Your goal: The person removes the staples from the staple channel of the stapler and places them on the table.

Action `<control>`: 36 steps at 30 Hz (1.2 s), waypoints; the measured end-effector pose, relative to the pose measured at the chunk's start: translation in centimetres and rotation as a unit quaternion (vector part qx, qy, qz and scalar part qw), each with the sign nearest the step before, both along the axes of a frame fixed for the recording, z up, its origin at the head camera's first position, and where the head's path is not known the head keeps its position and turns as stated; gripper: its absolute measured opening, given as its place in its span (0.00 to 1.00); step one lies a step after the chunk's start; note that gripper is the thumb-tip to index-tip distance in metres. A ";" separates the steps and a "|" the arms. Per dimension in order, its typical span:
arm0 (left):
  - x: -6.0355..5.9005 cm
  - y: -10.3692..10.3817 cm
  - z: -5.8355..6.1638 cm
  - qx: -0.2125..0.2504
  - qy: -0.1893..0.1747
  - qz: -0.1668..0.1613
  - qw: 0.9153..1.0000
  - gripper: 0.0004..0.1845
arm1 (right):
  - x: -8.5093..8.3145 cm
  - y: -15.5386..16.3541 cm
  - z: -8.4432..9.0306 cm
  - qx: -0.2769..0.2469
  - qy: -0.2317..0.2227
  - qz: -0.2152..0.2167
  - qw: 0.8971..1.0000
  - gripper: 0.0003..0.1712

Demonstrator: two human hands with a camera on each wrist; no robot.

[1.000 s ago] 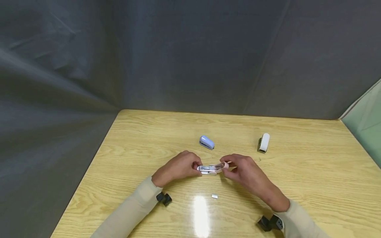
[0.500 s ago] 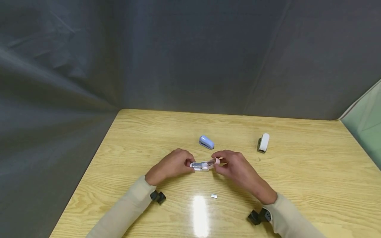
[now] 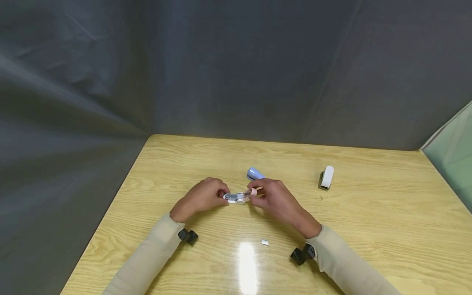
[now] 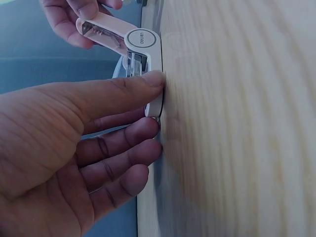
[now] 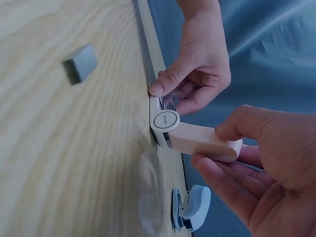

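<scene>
Both hands have slid the pink stapler (image 3: 239,197) leftward and farther from the near edge. Left hand (image 3: 200,199) pinches its base on the table (image 3: 368,213); right hand (image 3: 274,200) grips the raised top. Loading seems underway; next likely needs the staple strip (image 3: 264,242).

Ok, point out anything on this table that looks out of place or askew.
The pink stapler is swung open at its hinge: the left hand pins its base to the table while the right hand lifts its top. A small strip of staples lies loose nearer the person. The blue stapler and white stapler sit closed.
</scene>
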State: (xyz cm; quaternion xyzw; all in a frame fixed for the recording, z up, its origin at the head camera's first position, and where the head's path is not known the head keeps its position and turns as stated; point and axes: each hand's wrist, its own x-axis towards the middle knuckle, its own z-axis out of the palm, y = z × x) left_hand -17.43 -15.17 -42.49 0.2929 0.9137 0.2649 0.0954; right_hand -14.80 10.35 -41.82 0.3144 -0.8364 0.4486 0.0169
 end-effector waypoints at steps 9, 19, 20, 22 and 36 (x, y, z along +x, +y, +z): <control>-0.7 -1.3 -0.1 0.005 0.011 0.009 1.000 0.05 | -1.6 -1.2 0.1 -0.005 -0.025 0.019 0.999 0.07; -1.6 -2.1 0.3 -0.007 -0.001 0.047 0.999 0.03 | -3.7 -3.1 0.5 0.001 -0.036 0.010 0.999 0.09; -1.7 -2.2 0.4 -0.008 -0.001 0.050 0.999 0.03 | -3.8 -3.2 0.5 0.002 -0.039 0.008 0.999 0.09; -1.9 -2.3 0.4 -0.011 0.000 0.053 0.999 0.03 | -4.0 -3.4 0.5 0.002 -0.050 0.007 0.999 0.09; -2.5 -3.6 0.7 -0.033 0.012 0.073 0.997 0.03 | -6.1 -4.7 0.6 0.010 -0.064 0.016 0.998 0.11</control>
